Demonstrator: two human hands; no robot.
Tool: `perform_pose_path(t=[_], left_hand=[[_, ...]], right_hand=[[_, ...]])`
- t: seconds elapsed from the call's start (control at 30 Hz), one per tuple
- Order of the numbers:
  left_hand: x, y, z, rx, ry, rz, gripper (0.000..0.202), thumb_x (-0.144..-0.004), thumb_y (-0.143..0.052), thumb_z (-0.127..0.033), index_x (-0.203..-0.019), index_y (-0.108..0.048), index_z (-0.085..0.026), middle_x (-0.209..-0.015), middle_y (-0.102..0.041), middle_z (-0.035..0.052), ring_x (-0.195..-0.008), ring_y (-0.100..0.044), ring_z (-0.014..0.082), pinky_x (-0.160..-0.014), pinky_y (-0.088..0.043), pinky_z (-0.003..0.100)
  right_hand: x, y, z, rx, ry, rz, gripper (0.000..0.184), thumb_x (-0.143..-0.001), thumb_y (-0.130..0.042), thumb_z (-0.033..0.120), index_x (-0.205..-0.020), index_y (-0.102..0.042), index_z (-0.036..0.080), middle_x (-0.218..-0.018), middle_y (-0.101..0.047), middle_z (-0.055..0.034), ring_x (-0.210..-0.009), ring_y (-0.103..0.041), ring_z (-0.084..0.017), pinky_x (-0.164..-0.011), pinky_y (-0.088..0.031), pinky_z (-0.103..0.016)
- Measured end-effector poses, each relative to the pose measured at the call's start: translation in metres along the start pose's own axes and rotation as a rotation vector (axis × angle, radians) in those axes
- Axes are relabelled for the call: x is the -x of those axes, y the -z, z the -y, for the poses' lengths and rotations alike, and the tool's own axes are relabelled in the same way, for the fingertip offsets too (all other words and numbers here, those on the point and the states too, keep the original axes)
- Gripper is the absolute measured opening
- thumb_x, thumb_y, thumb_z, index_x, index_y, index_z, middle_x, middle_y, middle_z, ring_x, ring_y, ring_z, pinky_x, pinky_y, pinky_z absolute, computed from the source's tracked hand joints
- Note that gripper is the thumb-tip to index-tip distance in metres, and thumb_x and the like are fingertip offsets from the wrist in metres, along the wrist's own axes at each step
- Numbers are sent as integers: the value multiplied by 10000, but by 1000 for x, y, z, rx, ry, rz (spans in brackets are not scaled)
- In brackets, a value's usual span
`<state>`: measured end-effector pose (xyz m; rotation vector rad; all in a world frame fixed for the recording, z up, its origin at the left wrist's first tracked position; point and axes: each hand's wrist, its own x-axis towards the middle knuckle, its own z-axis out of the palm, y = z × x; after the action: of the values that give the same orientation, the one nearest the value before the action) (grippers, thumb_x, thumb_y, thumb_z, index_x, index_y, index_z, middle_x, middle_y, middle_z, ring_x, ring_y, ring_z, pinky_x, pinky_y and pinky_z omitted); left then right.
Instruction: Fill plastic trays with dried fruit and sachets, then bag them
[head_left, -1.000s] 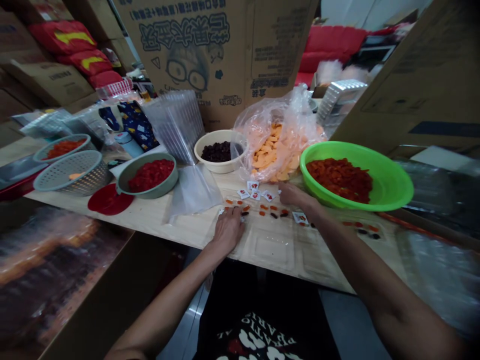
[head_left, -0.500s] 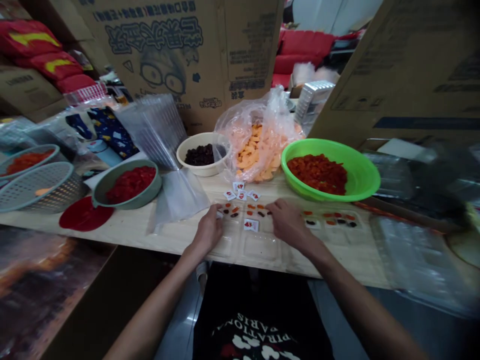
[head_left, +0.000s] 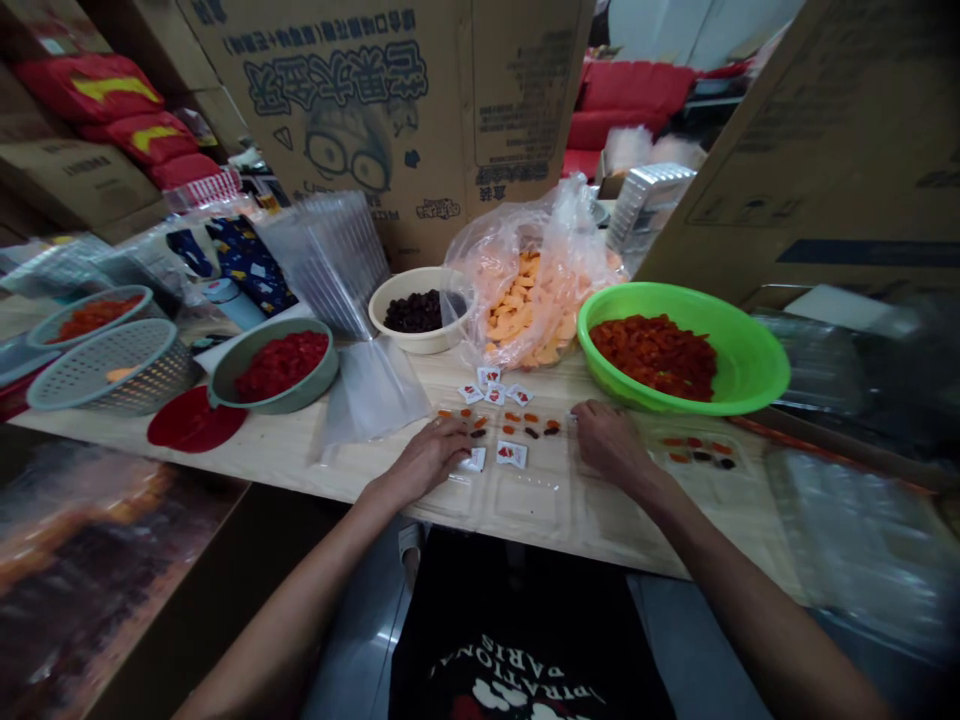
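My left hand is over the left end of a row of clear plastic trays, fingers stretched and slightly bent. A small white packet with print lies at its thumb. Beside it, another white packet with a red mark sits in the middle tray, below orange and dark dried fruit pieces. My right hand covers the tray to the right, fingers closed together; what they hold, if anything, is hidden. Several loose white packets lie just beyond the trays.
Behind stand a green basin of red-orange fruit strips, a clear bag of orange pieces, a cream bowl of dark fruit and a grey-green bowl of red fruit. Stacked clear trays lie right; cardboard boxes rise behind.
My right hand has moved right, off the middle tray. My left hand has shifted right, and the packet that was at its fingers lies in the tray. The view has shifted slightly.
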<state>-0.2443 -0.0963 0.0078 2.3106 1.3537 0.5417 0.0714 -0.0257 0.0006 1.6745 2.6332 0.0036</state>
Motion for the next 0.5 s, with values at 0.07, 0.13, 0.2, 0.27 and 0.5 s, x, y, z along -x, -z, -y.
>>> perform_pose_path(t=[0.07,0.13,0.2,0.27,0.5], left_hand=[[-14,3,4,-64,97,-137,231,-950,-505,-215,-1024,-724,-220,-1115,-692,90,-1078,-623,218,-964,-479,344],[-39,8,8,-125,297,-211,250,-947,-487,-211,-1045,-717,-203,-1071,-711,90,-1027,-649,217,-928,-492,331],[-69,11,14,-172,503,-150,256,-946,-506,-248,-1112,-692,-189,-1074,-729,97,-1015,-670,228,-895,-498,319],[-96,11,19,-208,636,-38,363,-901,-617,-331,-1227,-629,-173,-1162,-718,123,-1074,-667,252,-879,-498,308],[-133,3,32,-237,708,129,346,-745,-759,-241,-1070,-706,-134,-1128,-732,167,-1051,-690,300,-788,-499,288]], right_hand=[[-4,1,-2,-39,-33,-38,290,-877,-399,51,-1052,-621,115,-1057,-661,-151,-1011,-587,-269,-839,-350,-353],[-4,3,0,-109,-59,-67,283,-876,-413,68,-1065,-620,108,-1048,-667,-154,-993,-591,-262,-821,-362,-339],[-1,5,5,-211,-17,-5,253,-877,-422,78,-1015,-632,109,-984,-682,-142,-909,-606,-234,-777,-378,-313],[3,7,13,-319,99,119,227,-890,-427,93,-939,-646,128,-925,-694,-116,-835,-617,-201,-746,-395,-285],[-52,22,52,-175,-1,178,314,-920,-479,159,-1179,-639,83,-1203,-663,-212,-1095,-644,-288,-873,-482,-349]])
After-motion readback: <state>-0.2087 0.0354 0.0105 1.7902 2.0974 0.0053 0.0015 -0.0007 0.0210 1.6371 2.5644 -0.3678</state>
